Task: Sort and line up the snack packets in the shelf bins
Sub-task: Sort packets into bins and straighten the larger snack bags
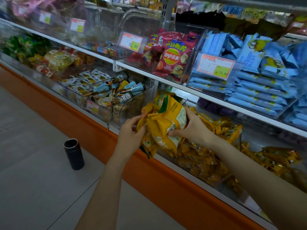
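Between both hands I hold a bunch of yellow snack packets in front of the lowest shelf's clear bin. My left hand grips the bunch from the left side, fingers curled round the packet edges. My right hand grips it from the right, thumb underneath and fingers over the top. More yellow packets lie loose in the bin behind and to the right of my hands.
Red Lay's bags and blue packets fill the bins one shelf up. Cone snacks fill the bin to the left. A black cylindrical flask stands on the floor by the orange shelf base.
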### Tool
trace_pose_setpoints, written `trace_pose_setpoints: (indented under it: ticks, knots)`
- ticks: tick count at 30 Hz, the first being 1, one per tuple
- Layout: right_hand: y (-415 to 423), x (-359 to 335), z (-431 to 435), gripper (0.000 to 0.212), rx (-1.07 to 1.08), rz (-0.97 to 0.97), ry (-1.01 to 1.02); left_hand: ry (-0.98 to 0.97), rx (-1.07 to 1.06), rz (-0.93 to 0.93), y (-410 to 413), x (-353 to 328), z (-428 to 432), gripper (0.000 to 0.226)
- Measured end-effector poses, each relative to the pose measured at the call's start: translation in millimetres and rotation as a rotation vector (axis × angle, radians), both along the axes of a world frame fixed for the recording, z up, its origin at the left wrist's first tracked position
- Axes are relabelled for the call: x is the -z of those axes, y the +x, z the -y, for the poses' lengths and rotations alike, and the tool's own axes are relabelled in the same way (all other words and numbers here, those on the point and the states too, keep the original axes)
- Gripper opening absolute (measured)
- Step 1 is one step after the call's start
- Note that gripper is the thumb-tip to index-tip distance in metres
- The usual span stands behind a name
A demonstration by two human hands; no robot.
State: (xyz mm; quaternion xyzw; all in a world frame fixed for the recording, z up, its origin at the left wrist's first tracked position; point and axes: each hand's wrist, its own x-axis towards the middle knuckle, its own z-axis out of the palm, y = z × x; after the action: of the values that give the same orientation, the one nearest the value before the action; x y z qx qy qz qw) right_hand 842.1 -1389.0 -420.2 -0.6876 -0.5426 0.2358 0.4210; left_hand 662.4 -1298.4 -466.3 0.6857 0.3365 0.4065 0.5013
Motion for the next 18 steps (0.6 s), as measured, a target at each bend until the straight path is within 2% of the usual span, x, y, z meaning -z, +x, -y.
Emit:
trace_pose_setpoints:
  ticks: [3,6,9,11,15,18]
  knots:
    - [-3.5,0.4,0.6,0.064,0.045,-0.004,0.030,0.027,-0.200,0.046,-2.7,2.3,2.1,0.020]
    - [-7.1,1.7,0.8,0.063,0.130,0.012,0.072,0.046,-0.287,0.150,-9.6,-4.1,6.1,0.026]
    - [-13.6,2.5,1.4,0.063,0.119,0.069,0.067,0.185,-0.177,0.147,-12.4,-7.3,14.2,0.044]
    - [-15.7,2.1,2.4,0.065,0.101,0.102,0.057,0.270,-0.089,0.100,-13.8,-7.4,17.8,0.045]
    - [-17.1,0.4,6.6,0.066,0.087,0.163,0.046,0.160,0.052,0.149,-16.1,-8.0,17.4,0.026]
    - [-25.3,0.3,9.0,0.064,0.042,0.195,0.039,0.143,0.018,0.148,-17.1,-11.0,23.9,0.028]
